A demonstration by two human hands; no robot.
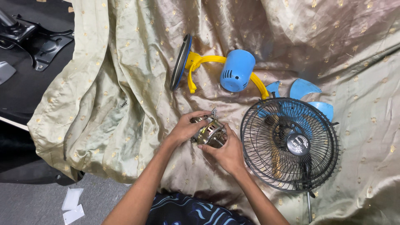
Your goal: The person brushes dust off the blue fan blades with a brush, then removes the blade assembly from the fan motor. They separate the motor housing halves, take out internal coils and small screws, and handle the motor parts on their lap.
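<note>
Both my hands grip a small metal fan motor (209, 131) just above the cloth. My left hand (185, 127) wraps its left side, and my right hand (225, 152) cups it from below and the right. A thin shaft sticks up from the motor's top. To the right lies a black wire fan guard (289, 143) with a blue fan blade (306, 89) partly under it. Behind the motor lies a blue motor housing (236, 71) on a yellow bracket (200, 62) joined to a round blue-edged base (180, 62).
Shiny beige cloth with gold dots (125, 104) covers the work surface. A black metal chair base (35, 39) lies at the upper left on a dark surface. White paper packets (71, 204) lie on the grey floor at the lower left.
</note>
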